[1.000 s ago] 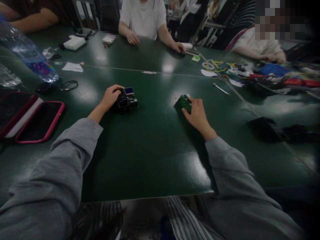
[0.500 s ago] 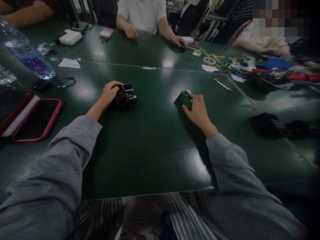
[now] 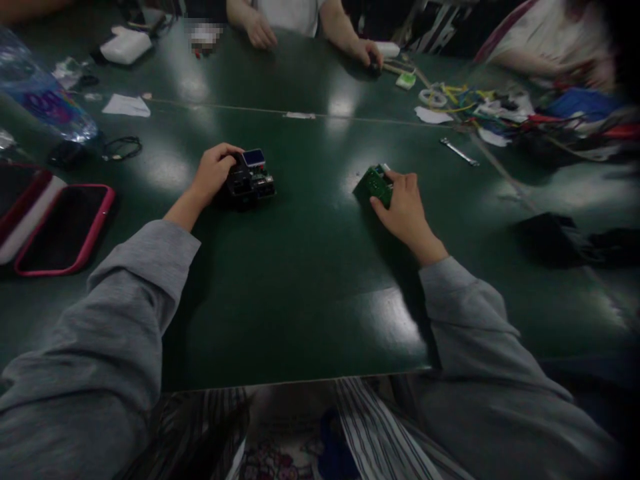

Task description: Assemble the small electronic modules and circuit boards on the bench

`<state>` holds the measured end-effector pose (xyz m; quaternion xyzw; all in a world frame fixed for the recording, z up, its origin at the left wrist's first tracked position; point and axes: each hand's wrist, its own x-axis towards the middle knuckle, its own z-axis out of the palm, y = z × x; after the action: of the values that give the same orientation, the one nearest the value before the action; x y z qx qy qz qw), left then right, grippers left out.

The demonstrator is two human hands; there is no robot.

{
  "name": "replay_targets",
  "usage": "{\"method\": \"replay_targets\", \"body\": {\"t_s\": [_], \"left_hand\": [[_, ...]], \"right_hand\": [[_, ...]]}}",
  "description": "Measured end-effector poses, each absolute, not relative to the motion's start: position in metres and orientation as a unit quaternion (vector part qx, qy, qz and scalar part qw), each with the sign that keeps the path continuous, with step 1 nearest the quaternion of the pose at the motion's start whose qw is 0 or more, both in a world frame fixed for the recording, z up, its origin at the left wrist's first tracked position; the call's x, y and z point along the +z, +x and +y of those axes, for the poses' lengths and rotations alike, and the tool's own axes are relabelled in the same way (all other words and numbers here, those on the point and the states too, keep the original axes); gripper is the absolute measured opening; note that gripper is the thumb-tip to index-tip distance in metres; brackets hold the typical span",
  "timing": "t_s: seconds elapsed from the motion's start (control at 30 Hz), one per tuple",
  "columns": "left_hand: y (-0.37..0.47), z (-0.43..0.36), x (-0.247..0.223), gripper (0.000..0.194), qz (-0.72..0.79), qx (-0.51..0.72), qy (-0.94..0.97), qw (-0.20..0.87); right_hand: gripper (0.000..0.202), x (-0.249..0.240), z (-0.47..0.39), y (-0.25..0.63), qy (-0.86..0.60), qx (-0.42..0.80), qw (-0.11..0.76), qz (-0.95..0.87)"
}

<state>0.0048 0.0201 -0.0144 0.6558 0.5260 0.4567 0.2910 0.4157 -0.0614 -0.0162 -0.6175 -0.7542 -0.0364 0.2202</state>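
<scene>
My left hand is closed around the left side of a black electronic device. A small screen tops it, and circuit parts with ports show on its right side. On the right, my right hand pinches a green circuit board between thumb and fingers. The board is tilted, with its left corner close to the tabletop; whether it touches is unclear. My fingers hide its right end. Both hands are over the dark green table, well apart from each other.
A bottle, a coiled cable and a phone in a pink case lie left. On the right are a wrench, a tangle of wires and a black object. A co-worker's hands rest across the table.
The camera view has tipped downward slightly, so the far table items sit higher in the picture. Both hands keep their holds; the green board appears slightly turned.
</scene>
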Motion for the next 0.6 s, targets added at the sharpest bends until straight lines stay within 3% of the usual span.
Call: {"method": "replay_targets", "body": {"t_s": [0.33,0.6], "left_hand": [[0.000,0.016,-0.012,0.029,0.528,0.438,0.657,0.313],[-0.002,0.012,-0.010,0.029,0.517,0.428,0.656,0.346]], "right_hand": [[0.044,-0.015,-0.059,0.408,-0.596,-0.023,0.332,-0.731],[0.038,-0.003,-0.072,0.382,-0.500,0.071,0.360,-0.784]]}}
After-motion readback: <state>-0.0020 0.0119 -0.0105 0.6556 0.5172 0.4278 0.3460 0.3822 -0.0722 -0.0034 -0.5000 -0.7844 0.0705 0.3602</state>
